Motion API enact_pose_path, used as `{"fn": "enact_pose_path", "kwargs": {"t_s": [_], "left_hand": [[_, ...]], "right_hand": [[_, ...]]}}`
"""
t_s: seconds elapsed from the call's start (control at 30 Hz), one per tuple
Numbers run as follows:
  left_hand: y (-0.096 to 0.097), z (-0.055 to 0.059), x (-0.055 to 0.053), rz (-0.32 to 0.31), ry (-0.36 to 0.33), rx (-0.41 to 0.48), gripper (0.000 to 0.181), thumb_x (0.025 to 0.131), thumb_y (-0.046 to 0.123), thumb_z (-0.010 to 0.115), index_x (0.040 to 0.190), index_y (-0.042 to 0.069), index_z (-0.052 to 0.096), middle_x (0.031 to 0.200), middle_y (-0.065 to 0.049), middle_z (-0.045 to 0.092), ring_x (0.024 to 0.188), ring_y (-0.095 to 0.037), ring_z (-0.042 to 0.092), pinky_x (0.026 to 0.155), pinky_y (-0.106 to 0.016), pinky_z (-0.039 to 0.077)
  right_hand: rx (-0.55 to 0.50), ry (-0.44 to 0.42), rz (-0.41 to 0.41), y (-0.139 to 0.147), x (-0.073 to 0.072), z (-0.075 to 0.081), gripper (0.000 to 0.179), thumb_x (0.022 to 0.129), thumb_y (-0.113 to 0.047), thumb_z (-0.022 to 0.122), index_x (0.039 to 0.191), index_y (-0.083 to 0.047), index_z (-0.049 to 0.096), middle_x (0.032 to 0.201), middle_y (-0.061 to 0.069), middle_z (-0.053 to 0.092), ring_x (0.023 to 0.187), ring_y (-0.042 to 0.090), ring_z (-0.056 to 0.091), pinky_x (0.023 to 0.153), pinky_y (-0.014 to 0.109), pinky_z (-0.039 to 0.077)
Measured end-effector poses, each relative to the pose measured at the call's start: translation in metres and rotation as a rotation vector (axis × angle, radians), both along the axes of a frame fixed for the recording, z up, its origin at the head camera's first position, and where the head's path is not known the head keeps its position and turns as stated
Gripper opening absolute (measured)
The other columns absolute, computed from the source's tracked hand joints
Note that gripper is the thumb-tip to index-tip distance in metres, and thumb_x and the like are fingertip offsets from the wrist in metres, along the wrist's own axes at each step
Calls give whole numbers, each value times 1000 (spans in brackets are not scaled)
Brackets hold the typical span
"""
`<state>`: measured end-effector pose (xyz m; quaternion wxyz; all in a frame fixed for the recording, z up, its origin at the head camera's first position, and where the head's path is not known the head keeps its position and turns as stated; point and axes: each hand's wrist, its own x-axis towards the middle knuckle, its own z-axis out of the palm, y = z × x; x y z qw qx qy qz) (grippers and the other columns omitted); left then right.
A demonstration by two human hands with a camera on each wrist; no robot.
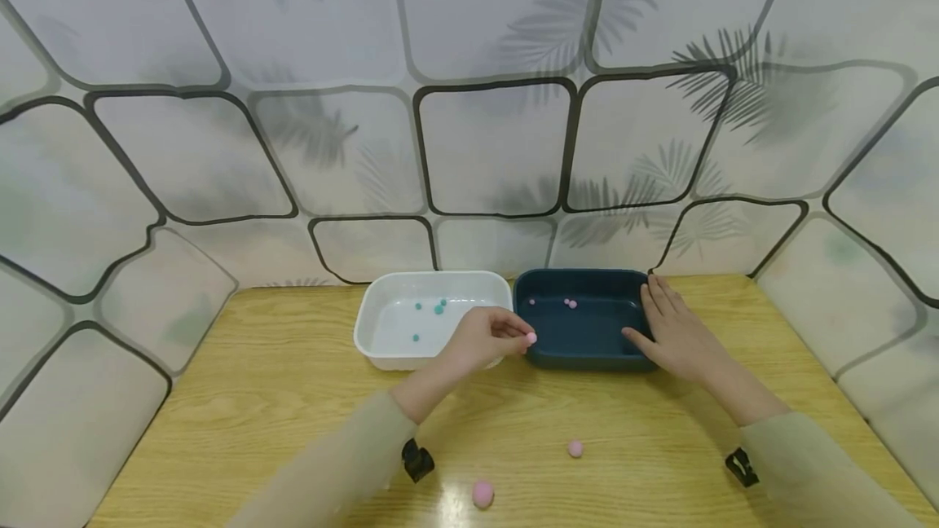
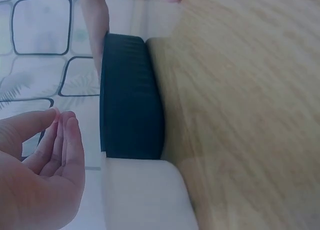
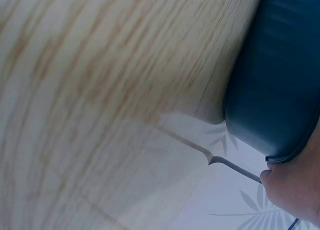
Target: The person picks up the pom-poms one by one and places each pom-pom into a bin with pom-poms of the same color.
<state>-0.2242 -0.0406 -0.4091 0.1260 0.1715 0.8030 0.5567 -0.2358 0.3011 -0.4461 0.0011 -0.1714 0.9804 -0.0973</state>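
Between thumb and fingertips, my left hand (image 1: 480,336) pinches a small pink ball (image 1: 531,338), above where the two trays meet. In the left wrist view the left hand (image 2: 47,165) has its thumb and fingertips together. My right hand (image 1: 682,336) rests at the right end of the dark blue tray (image 1: 594,363), fingers straight along the rim and thumb over the inside. A few small pink balls (image 1: 572,304) lie in the blue tray. The white tray (image 1: 389,363) beside it on the left contains several small teal balls (image 1: 438,310).
Two larger pink balls lie on the wooden table (image 1: 293,398): one pink ball (image 1: 575,449) in front of the blue tray, another pink ball (image 1: 482,495) nearer the front. A patterned wall covering (image 1: 491,145) rises right behind the trays and along both sides.
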Motion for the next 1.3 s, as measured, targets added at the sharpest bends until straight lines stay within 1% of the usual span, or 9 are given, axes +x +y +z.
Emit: {"fn": "enact_pose_path", "kwargs": {"t_s": [0.07, 0.2, 0.27, 0.4, 0.5, 0.7, 0.8, 1.1, 1.3], "left_hand": [[2, 3, -5, 13, -18, 17, 16, 97, 9, 78, 108, -4, 79, 99, -22, 80, 88, -31, 79, 86, -47, 67], [5, 8, -15, 46, -60, 46, 19, 98, 9, 77, 112, -4, 79, 102, -23, 80, 85, -21, 78, 89, -45, 67], [7, 9, -19, 59, -86, 65, 21, 99, 10, 76, 114, -4, 78, 104, -24, 80, 87, -23, 78, 91, -46, 66], [11, 9, -26, 80, -108, 91, 22, 99, 9, 75, 116, -5, 77, 105, -24, 80, 92, -31, 78, 88, -42, 67], [13, 8, -31, 94, -122, 106, 21, 99, 9, 76, 115, -5, 78, 104, -23, 80, 90, -29, 79, 90, -42, 66], [18, 5, -42, 127, -153, 132, 21, 99, 8, 76, 115, -5, 78, 103, -21, 80, 79, -11, 74, 97, -47, 64], [20, 3, -47, 150, -159, 144, 21, 98, 7, 76, 115, -6, 78, 104, -21, 80, 77, -7, 71, 98, -47, 64], [24, -3, -57, 200, -176, 160, 20, 98, 6, 76, 114, -6, 78, 111, -23, 79, 82, -8, 73, 101, -48, 63], [28, -10, -61, 225, -164, 169, 19, 97, 5, 77, 112, -7, 78, 111, -23, 80, 80, -8, 73, 94, -39, 66]], "right_hand": [[0, 0, -1, -1, 0, 1, 95, 108, -49, 57, 160, 21, 18, 171, 41, 7, 162, 54, 8, 130, 68, 17], [10, 5, -2, -1, -1, 1, 94, 108, -48, 56, 160, 21, 18, 171, 41, 7, 162, 54, 8, 130, 68, 18], [17, 10, -2, -1, -1, 0, 94, 108, -49, 56, 160, 21, 18, 171, 41, 8, 162, 54, 8, 130, 68, 18], [17, 10, -2, -1, -1, -1, 94, 108, -48, 56, 160, 20, 19, 171, 41, 8, 162, 54, 9, 130, 68, 18], [11, 8, 0, 0, 0, -2, 94, 108, -49, 56, 160, 20, 19, 171, 41, 8, 161, 54, 9, 130, 67, 18], [3, 3, 0, 0, 1, -1, 95, 108, -50, 55, 160, 20, 18, 171, 41, 7, 161, 54, 8, 131, 67, 17], [2, 0, -1, 0, 2, -1, 95, 109, -50, 55, 160, 20, 18, 171, 40, 7, 162, 54, 7, 131, 67, 16], [-5, -5, -7, 0, 4, -3, 96, 109, -52, 53, 160, 20, 17, 171, 40, 6, 162, 54, 6, 131, 67, 15], [-9, -8, -6, 0, 3, -2, 96, 109, -53, 52, 160, 20, 17, 171, 40, 6, 162, 53, 5, 131, 67, 15]]}}
